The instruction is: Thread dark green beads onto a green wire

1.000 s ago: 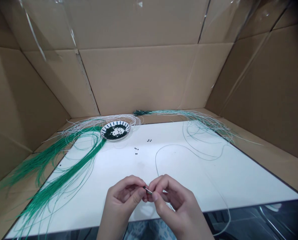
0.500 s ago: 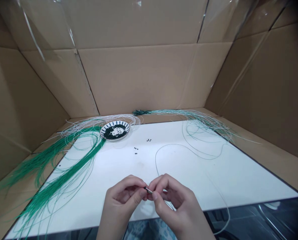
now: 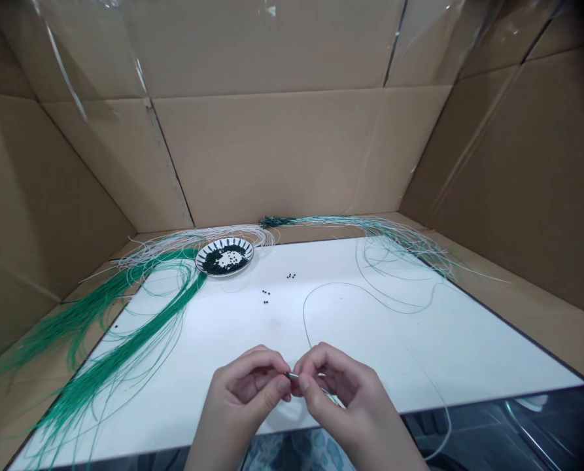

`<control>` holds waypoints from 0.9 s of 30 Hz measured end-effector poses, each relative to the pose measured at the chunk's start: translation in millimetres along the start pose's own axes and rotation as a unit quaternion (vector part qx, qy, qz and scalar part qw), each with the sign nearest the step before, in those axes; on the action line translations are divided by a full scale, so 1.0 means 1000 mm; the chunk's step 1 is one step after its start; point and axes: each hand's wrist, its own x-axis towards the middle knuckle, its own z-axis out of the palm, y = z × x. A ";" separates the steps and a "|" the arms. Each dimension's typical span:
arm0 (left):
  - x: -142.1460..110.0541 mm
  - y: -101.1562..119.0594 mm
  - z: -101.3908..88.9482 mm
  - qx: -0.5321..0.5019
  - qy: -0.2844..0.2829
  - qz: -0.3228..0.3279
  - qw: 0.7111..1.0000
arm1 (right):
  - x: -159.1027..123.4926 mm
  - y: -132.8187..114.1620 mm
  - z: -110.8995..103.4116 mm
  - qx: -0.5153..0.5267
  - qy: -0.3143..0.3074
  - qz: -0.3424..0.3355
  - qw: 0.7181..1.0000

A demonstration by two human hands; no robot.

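Observation:
Close together near the front edge of the white board [image 3: 419,366], my two hands meet fingertip to fingertip. My left hand [image 3: 247,392] is closed in a pinch on a small dark bead [image 3: 288,375]. Thumb and forefinger of my right hand [image 3: 348,392] grip a thin pale cord [image 3: 295,377], whose end reaches to the bead. Whether the cord passes through the bead is too small to tell. More cord [image 3: 305,320] runs away from my hands and curves over the board.
A striped plate [image 3: 199,263] holds many dark beads. Several loose beads [image 3: 266,292] lie near it. Green strands [image 3: 139,337] spread at left, with white strands [image 3: 174,241] behind. A beaded bundle of cords [image 3: 321,220] lies along the back. Cardboard walls [image 3: 292,150] enclose the board.
My fingertips have drawn slightly closer together, and less of the pale cord shows between them. Both hands keep their pinch; the plate and strands lie as before.

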 end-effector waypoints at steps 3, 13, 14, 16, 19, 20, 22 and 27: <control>0.000 0.000 0.000 -0.005 -0.002 -0.005 1.000 | 0.000 0.001 0.000 0.000 -0.006 -0.002 1.000; 0.001 0.000 0.000 -0.015 -0.017 -0.020 1.000 | 0.000 0.001 -0.001 0.009 0.015 0.023 1.000; 0.001 -0.001 -0.001 -0.014 -0.018 -0.021 1.000 | 0.000 0.001 -0.001 0.012 0.014 0.025 1.000; 0.001 -0.001 -0.001 -0.010 -0.019 -0.021 1.000 | 0.000 0.001 -0.001 0.012 0.015 0.026 0.999; 0.001 -0.001 -0.002 0.001 -0.019 -0.018 1.000 | -0.001 -0.001 -0.001 0.007 0.014 0.021 1.000; 0.001 -0.001 -0.002 0.004 -0.019 -0.015 1.000 | -0.002 -0.001 -0.001 0.007 0.012 0.018 1.000; 0.000 -0.001 -0.001 0.005 -0.017 -0.013 1.000 | -0.002 -0.002 -0.001 0.012 0.005 0.016 1.000; 0.000 -0.001 -0.001 0.001 -0.012 -0.015 1.000 | -0.002 -0.002 -0.002 0.019 -0.005 0.019 1.000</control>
